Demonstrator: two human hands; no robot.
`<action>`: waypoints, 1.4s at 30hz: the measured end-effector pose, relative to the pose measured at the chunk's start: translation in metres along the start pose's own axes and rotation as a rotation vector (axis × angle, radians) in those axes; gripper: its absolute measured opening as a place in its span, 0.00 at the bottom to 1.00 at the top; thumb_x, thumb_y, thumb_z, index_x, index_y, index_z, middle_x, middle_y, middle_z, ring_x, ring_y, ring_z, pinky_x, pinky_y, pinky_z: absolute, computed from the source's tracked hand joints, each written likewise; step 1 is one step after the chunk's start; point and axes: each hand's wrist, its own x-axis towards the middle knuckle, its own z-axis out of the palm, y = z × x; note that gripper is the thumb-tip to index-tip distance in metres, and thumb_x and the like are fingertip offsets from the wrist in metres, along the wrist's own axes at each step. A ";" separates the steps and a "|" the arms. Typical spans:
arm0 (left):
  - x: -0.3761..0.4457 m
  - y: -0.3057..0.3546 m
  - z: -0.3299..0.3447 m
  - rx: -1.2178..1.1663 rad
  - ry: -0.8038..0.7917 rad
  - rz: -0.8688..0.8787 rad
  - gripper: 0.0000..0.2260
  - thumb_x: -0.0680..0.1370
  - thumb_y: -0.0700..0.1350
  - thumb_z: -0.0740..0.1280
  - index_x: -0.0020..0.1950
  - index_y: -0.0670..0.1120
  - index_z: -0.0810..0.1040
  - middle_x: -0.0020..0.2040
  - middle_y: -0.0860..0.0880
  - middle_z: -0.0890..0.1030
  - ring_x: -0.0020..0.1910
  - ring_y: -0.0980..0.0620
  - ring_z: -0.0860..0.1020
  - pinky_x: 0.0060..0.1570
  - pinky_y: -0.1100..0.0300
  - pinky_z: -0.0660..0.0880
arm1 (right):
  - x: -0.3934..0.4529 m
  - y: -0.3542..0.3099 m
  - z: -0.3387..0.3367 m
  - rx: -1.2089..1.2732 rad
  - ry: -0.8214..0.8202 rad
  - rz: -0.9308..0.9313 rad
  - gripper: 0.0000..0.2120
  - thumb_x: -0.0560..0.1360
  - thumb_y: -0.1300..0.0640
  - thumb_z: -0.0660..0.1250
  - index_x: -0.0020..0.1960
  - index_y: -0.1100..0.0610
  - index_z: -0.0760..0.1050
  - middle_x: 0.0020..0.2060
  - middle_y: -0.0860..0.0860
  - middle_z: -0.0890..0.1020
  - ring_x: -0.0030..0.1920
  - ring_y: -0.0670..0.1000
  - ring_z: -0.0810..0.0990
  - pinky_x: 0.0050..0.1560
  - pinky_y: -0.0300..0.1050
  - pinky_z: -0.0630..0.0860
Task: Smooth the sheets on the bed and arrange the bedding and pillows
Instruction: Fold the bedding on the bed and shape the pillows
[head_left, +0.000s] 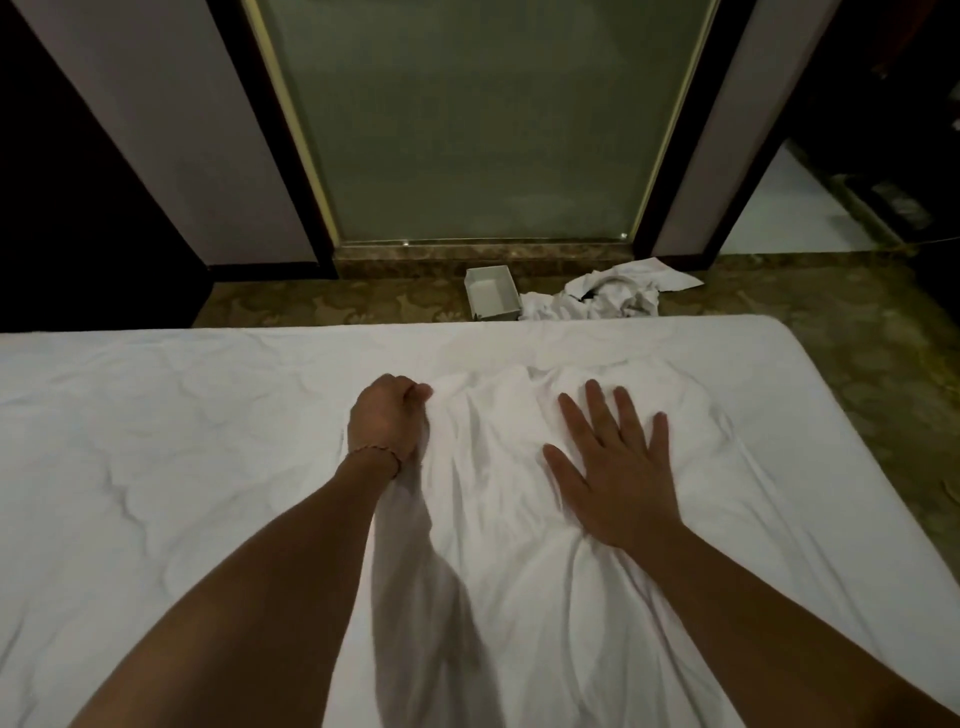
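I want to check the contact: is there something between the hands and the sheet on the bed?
Nothing visible. The left hand grips a bunched fold of the sheet directly, and the right hand lies flat on it with fingers spread.

The sheet is seen as plain white. The carpet is patterned in olive and tan, perhaps floral. A white box is shown.

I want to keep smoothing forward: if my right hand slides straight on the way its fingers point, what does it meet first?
The right hand would likely first meet the bunched fold in the sheet just past its fingertips, then flat sheet to the far edge.
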 end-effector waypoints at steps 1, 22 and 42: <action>0.001 -0.003 -0.005 -0.012 0.061 0.000 0.13 0.82 0.49 0.63 0.56 0.43 0.84 0.55 0.43 0.82 0.56 0.42 0.78 0.59 0.53 0.72 | -0.001 0.001 0.000 0.001 -0.001 0.010 0.32 0.78 0.31 0.37 0.79 0.41 0.38 0.80 0.45 0.39 0.79 0.52 0.35 0.75 0.64 0.38; 0.010 -0.054 -0.040 -0.192 0.328 -0.328 0.11 0.80 0.50 0.67 0.48 0.42 0.81 0.49 0.41 0.83 0.52 0.39 0.79 0.54 0.53 0.72 | -0.008 -0.010 -0.008 -0.024 -0.008 0.031 0.32 0.77 0.30 0.35 0.78 0.39 0.34 0.79 0.45 0.37 0.78 0.52 0.33 0.75 0.64 0.37; -0.069 -0.126 -0.020 -0.178 -0.020 -0.551 0.17 0.83 0.49 0.61 0.59 0.37 0.82 0.60 0.37 0.81 0.61 0.38 0.76 0.61 0.53 0.70 | -0.018 -0.023 -0.004 -0.053 -0.027 0.045 0.32 0.77 0.30 0.33 0.78 0.40 0.31 0.79 0.47 0.36 0.78 0.54 0.34 0.75 0.65 0.36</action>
